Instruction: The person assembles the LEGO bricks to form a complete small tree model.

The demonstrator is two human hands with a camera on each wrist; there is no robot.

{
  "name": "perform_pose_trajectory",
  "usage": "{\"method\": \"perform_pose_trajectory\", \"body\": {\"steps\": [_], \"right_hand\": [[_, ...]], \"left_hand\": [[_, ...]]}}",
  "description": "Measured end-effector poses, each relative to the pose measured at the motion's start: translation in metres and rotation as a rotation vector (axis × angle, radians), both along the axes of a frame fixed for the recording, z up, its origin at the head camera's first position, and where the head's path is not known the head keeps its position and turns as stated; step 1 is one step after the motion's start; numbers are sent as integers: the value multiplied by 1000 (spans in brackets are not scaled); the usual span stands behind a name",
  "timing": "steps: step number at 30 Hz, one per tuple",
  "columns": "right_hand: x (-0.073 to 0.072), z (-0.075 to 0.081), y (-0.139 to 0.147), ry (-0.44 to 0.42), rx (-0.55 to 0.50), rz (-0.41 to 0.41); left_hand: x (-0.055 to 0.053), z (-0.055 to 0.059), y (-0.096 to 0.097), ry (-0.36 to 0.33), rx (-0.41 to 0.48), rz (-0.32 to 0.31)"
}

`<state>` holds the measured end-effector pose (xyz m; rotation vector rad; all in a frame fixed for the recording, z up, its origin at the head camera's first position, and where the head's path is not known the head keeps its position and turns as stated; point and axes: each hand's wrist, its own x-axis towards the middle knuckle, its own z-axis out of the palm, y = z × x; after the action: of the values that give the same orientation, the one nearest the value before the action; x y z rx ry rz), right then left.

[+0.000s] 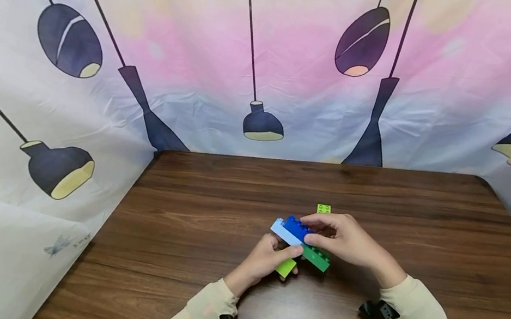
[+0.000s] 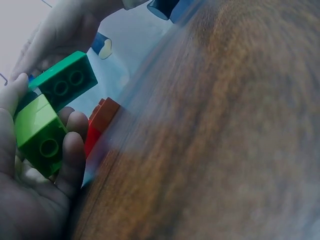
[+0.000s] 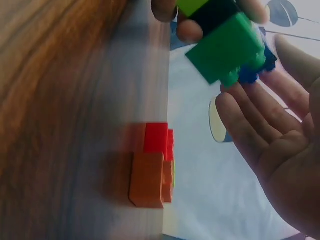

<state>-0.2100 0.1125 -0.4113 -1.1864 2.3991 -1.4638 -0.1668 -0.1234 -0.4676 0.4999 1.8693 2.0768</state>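
My left hand (image 1: 265, 260) grips a joined stack of toy building bricks, its thumb over the near side. Lowest in the stack is a lime green brick (image 2: 42, 132), held between thumb and fingers. Above it a light blue brick (image 1: 285, 234) and a dark green brick (image 1: 316, 258) lie end to end, with a black brick (image 3: 215, 15) partly visible under the green one. On top sits a dark blue brick (image 1: 295, 228). My right hand (image 1: 347, 242) pinches the dark blue brick's right end between thumb and fingers, covering part of it.
Behind my right hand a lime brick (image 1: 323, 209) stands on the brown wooden table (image 1: 211, 191). A red brick (image 3: 156, 137) and an orange brick (image 3: 147, 180) stand near it, hidden in the head view. A printed cloth (image 1: 210, 64) hangs behind the table.
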Motion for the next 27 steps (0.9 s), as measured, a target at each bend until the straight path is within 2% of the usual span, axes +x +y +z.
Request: {"method": "perform_pose_trajectory", "body": {"steps": [5,7,13,16,22,27], "right_hand": [[-5,3,9,71,45,-147],[-7,5,14,94,82,-175],[-11,8,27,159,287,-176],[-12,6,30,160,368,-183],[-14,2,29,153,463,-183],[-13,-1,27,159,498,-164]], "left_hand": [[1,0,0,-15,-13,17],[1,0,1,-16,-2,17],[0,-1,-1,-2,35,8],[0,-2,-2,-4,45,21],[-1,-1,-2,-58,84,45],[0,0,-1,-92,124,47]]}}
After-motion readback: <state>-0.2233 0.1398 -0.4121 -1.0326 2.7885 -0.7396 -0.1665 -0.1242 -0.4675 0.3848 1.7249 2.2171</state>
